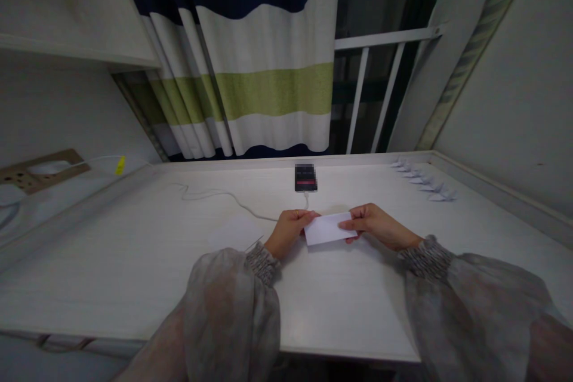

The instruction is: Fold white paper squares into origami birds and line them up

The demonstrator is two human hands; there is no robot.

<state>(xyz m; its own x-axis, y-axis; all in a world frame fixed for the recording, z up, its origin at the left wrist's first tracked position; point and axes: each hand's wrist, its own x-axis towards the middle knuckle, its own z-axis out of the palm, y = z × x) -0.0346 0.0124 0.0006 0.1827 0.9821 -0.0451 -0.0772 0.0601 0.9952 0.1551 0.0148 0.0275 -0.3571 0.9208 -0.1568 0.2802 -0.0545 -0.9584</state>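
Note:
Between my two hands, a little above the white desk, is a white piece of paper [327,229] that looks folded into a rectangle. My left hand [292,228] pinches its left end, thumb on top. The right end is gripped by my right hand [367,224], with the thumb lying across the front face and fingers behind. The fingers behind the paper are mostly hidden. Grey gathered sleeves cover both forearms.
A phone [305,178] lies at the back of the desk [134,262] with a white cable [233,195] plugged in. Several folded paper cranes [423,181] stand in a row at the back right. White sheets [235,233] lie left of my left hand. A curtain [268,65] hangs behind.

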